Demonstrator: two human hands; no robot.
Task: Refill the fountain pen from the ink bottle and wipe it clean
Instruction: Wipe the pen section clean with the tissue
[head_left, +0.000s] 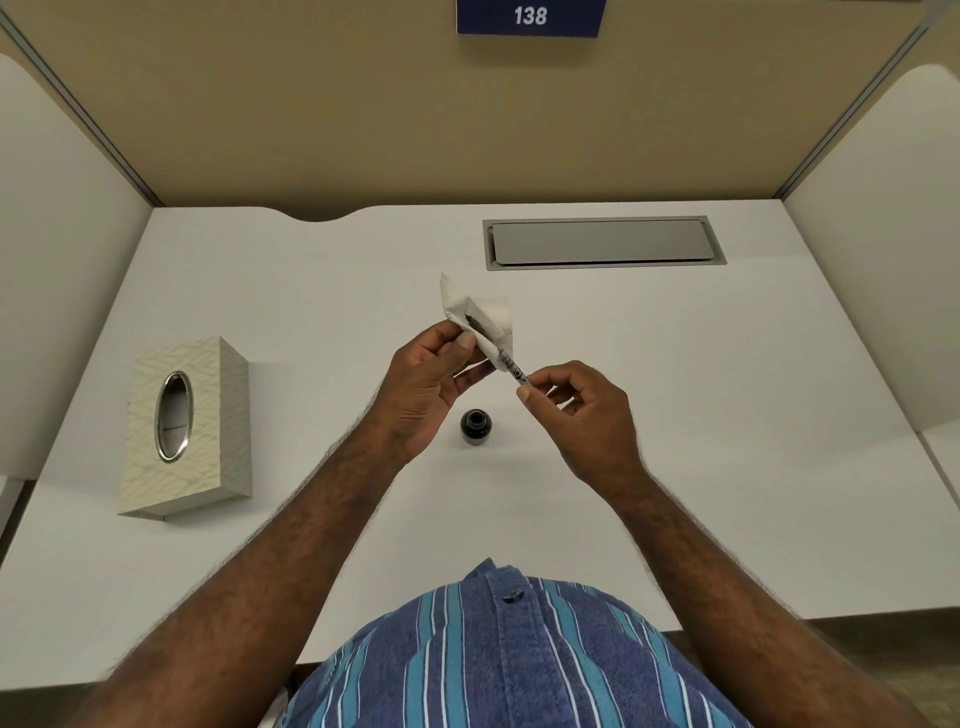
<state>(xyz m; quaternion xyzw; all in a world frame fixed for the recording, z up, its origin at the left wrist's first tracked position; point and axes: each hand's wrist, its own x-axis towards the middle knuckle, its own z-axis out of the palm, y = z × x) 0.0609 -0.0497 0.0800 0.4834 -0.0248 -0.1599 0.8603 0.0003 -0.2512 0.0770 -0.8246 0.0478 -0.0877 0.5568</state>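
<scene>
**Pen held slantwise between both hands, nib end in the tissue**

The slim fountain pen section with its clear, ink-marked converter (511, 366) is held in the air over the middle of the white desk (727, 415). Its long axis runs on a slant, from the near right up to the far left. The far-left end, where the nib should be, is buried in a folded white paper tissue (480, 317) that shows a dark smear (ink, by the look of it). The left hand (423, 384) pinches that tissue closed around the pen's front end; the right hand (576, 410) grips the near-right end of the converter between thumb and fingertips. So the hands are close but not touching, joined only by the pen.

The wiping step seems under way, and it turns on sliding or twisting along that slanted axis.

Just nearer than the hands stands the small dark glass ink bottle (475, 426), uncapped and upright. A patterned beige tissue box (184, 423) lies well apart at the left.
</scene>
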